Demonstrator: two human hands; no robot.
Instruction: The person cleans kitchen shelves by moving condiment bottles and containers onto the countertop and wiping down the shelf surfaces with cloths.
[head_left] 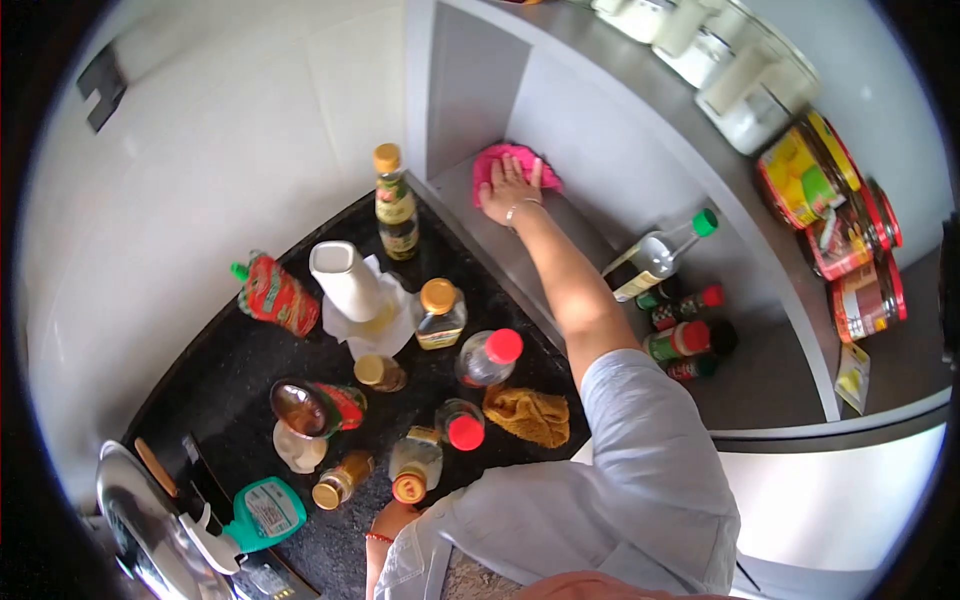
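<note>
In the head view, we saw the right hand open and flat, fingers spread rather than curled, on a bright pink, crumpled cloth. The cloth lay beneath the fingers, its edges showing beyond the fingertips and on both sides, in the inner corner of a grey, curved shelf compartment. We saw the left hand just beside a clear bottle with an orange-red cap; partly hidden, it perhaps touched it, but we could not tell its grip.

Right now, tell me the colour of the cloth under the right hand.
The cloth is pink, best seen in the head view.
</note>
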